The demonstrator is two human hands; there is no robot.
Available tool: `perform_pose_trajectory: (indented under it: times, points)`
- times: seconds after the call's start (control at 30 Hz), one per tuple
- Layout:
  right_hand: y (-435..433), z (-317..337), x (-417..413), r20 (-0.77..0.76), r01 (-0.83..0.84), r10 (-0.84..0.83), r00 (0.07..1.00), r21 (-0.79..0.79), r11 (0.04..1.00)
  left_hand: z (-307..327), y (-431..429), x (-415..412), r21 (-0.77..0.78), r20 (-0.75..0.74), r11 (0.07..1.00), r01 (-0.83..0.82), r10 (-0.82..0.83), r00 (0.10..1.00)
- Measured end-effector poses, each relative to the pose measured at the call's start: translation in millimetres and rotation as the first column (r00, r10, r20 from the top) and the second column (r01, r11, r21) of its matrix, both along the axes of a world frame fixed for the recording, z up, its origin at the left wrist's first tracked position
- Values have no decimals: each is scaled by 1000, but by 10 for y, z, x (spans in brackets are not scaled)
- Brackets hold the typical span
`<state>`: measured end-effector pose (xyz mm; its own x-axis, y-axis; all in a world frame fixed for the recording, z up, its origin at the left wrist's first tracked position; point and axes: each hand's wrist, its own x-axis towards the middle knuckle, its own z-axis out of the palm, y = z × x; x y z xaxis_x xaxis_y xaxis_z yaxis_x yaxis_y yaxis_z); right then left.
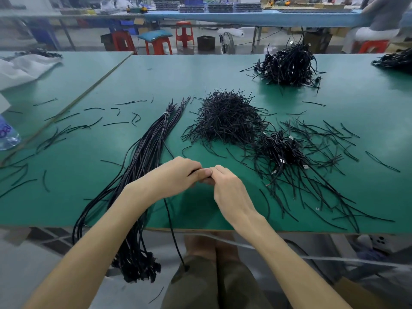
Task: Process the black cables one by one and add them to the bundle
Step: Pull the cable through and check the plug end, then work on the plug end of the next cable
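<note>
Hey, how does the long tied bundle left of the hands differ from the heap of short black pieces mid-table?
The bundle has long strands lying side by side; the heap has short pieces crisscrossed in a mound. The bundle is bound with pale ties near its far end; the heap is loose. The bundle hangs over the table at its near edge; the heap sits wholly on it. Both are black.

Thin blk cable (173,233) hangs off table (156,74) edge, just R of tied bundle (145,150).
</note>
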<state>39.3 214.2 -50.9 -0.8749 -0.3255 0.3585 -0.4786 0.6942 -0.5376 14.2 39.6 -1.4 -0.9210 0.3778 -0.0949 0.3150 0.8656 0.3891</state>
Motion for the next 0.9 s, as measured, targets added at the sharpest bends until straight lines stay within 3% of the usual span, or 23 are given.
perform_pose_trajectory:
  times: [0.1, 0.23, 0.4, 0.47, 0.53, 0.6, 0.67, 0.8, 0.9]
  points:
    - [18, 24, -39, -56, 10, -5, 998, 79, 997, -38, 0, -55, -51, -4, 998, 20, -20, 1000]
    - [27, 100, -200, -144, 12, 8, 990, 140, 990, -105, -46, -139, 175, 71, 985, 0, -13, 997]
    - [-79, 151, -489, -305, 129, -55, 951, 228, 965, -214, -10, -320, 325, -71, 939, -117, 147, 987]
    - [-112, 122, -538, -371, 202, -117, 921, 198, 959, -252, 5, -398, 441, -95, 869, -225, 294, 951]
    - [-123, 70, -535, -394, 278, -208, 895, 129, 952, -303, -4, -456, 615, -23, 717, -328, 432, 901]
    - [-127, 17, -542, -379, 334, -286, 880, 65, 940, -361, -20, -475, 751, 105, 529, -394, 495, 863]
    - [-110, -4, -573, -303, 351, -313, 900, 79, 933, -413, -25, -470, 808, 160, 424, -408, 509, 846]
    - [-70, -44, -672, -42, 409, -408, 912, 151, 900, -475, 0, -455, 832, 155, 402, -381, 492, 857]
    - [-71, -71, -696, 8, 423, -430, 903, 171, 890, -505, 5, -461, 820, 133, 441, -364, 472, 872]
